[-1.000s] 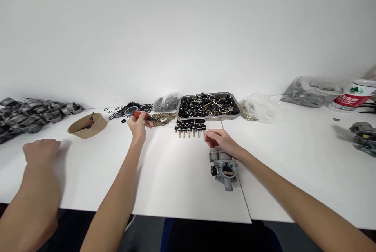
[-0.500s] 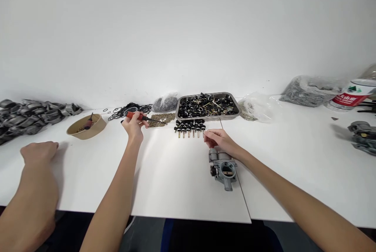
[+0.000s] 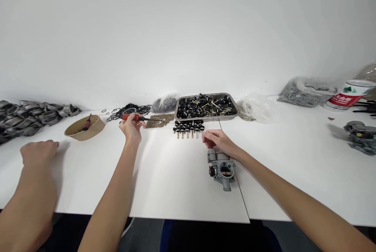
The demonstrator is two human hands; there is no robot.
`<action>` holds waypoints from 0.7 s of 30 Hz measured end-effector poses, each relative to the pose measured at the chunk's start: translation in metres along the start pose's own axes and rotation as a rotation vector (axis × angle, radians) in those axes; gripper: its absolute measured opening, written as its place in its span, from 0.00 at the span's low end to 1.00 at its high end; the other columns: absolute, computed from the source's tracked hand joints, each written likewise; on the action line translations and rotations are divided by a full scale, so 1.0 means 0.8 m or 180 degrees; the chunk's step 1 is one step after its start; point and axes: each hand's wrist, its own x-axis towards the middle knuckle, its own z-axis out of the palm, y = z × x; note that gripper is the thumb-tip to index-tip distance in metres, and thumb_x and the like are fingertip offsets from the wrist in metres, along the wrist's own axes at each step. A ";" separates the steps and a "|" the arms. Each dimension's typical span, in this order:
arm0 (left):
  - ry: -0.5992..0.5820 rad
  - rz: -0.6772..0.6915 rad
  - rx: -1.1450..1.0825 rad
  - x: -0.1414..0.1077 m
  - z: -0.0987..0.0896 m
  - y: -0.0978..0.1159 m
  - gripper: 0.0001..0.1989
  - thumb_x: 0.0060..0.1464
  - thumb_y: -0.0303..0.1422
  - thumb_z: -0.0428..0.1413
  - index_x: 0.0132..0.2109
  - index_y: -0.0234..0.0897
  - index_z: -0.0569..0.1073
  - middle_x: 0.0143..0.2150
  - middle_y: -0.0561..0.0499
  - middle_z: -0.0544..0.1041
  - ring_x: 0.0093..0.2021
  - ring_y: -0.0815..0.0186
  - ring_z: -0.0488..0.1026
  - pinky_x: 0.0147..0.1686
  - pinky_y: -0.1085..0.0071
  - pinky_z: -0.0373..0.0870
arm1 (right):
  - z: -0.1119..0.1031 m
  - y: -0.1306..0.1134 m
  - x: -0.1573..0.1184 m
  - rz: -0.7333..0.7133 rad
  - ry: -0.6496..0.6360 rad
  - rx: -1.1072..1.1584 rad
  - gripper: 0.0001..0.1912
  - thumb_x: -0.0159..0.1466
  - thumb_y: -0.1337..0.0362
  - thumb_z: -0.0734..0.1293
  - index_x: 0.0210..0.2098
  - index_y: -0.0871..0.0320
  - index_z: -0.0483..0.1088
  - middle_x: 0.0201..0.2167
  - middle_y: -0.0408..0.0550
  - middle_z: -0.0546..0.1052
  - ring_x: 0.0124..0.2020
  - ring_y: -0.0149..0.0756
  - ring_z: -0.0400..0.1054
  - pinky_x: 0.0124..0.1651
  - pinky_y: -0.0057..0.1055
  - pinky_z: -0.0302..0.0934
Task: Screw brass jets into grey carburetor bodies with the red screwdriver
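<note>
My left hand (image 3: pixel 131 128) is closed round the red-and-black handle of a screwdriver (image 3: pixel 151 119). Its shaft points right, with the tip over a spread of small brass pieces (image 3: pixel 160 122). My right hand (image 3: pixel 216 139) has its fingers curled together beside the right end of a row of black fittings with brass stems (image 3: pixel 188 126). Whatever may be between those fingertips is hidden. Just below that hand, a grey metal carburetor (image 3: pixel 225 171) rests on the white table, its round bore facing me.
Behind the row lies a metal tray (image 3: pixel 207 119) heaped with black fittings. Another person's arm (image 3: pixel 38 173) rests at left, near a tan bowl (image 3: pixel 98 128) holding a second screwdriver. Plastic bags (image 3: pixel 255 107), black rings (image 3: pixel 143 109), grey castings (image 3: pixel 32 117), a can (image 3: pixel 348 97) and another carburetor (image 3: pixel 361 136) stand around.
My left hand has lowered slightly and the screwdriver lies more level. My right hand keeps its place above the carburetor. The whole view has shifted a little.
</note>
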 end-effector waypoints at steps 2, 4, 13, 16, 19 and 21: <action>0.0015 0.0000 -0.0010 0.000 0.000 -0.001 0.09 0.42 0.34 0.57 0.26 0.33 0.65 0.25 0.50 0.72 0.15 0.68 0.67 0.12 0.72 0.60 | 0.000 -0.001 -0.001 -0.0025 -0.0001 -0.0043 0.17 0.67 0.55 0.61 0.28 0.61 0.68 0.22 0.43 0.68 0.24 0.29 0.62 0.27 0.26 0.55; 0.0017 0.0007 -0.0022 0.001 0.000 0.000 0.09 0.41 0.34 0.57 0.26 0.33 0.65 0.25 0.50 0.73 0.14 0.68 0.67 0.12 0.71 0.61 | -0.003 -0.006 -0.002 -0.0072 -0.0016 -0.0151 0.17 0.67 0.54 0.62 0.28 0.61 0.68 0.22 0.43 0.69 0.23 0.29 0.63 0.27 0.26 0.56; -0.0029 -0.0027 -0.0061 0.002 -0.001 0.000 0.10 0.40 0.33 0.58 0.27 0.33 0.66 0.25 0.51 0.73 0.14 0.68 0.66 0.12 0.71 0.61 | -0.123 -0.122 -0.007 -0.0098 0.0538 -0.2058 0.15 0.66 0.54 0.63 0.39 0.60 0.73 0.36 0.51 0.76 0.33 0.35 0.71 0.34 0.31 0.64; -0.0065 -0.0056 -0.0070 0.001 -0.001 0.001 0.10 0.41 0.34 0.59 0.27 0.33 0.66 0.25 0.50 0.73 0.14 0.68 0.67 0.12 0.71 0.61 | -0.189 -0.149 -0.006 0.0331 0.1130 -0.2691 0.14 0.64 0.58 0.64 0.32 0.62 0.75 0.35 0.53 0.77 0.33 0.38 0.72 0.36 0.33 0.63; -0.0076 -0.0075 -0.0075 0.000 -0.002 0.003 0.11 0.41 0.34 0.59 0.26 0.32 0.66 0.25 0.50 0.73 0.14 0.68 0.67 0.13 0.71 0.62 | -0.244 -0.133 0.003 0.1099 0.1627 -0.3084 0.13 0.64 0.61 0.64 0.29 0.61 0.75 0.33 0.55 0.77 0.35 0.42 0.72 0.35 0.33 0.62; -0.0078 -0.0076 -0.0073 0.001 -0.003 0.003 0.11 0.41 0.35 0.59 0.26 0.32 0.66 0.25 0.49 0.73 0.14 0.69 0.67 0.13 0.71 0.62 | -0.269 -0.103 0.013 0.1420 0.1568 -0.3085 0.09 0.62 0.64 0.64 0.31 0.61 0.75 0.33 0.54 0.77 0.34 0.40 0.72 0.34 0.31 0.63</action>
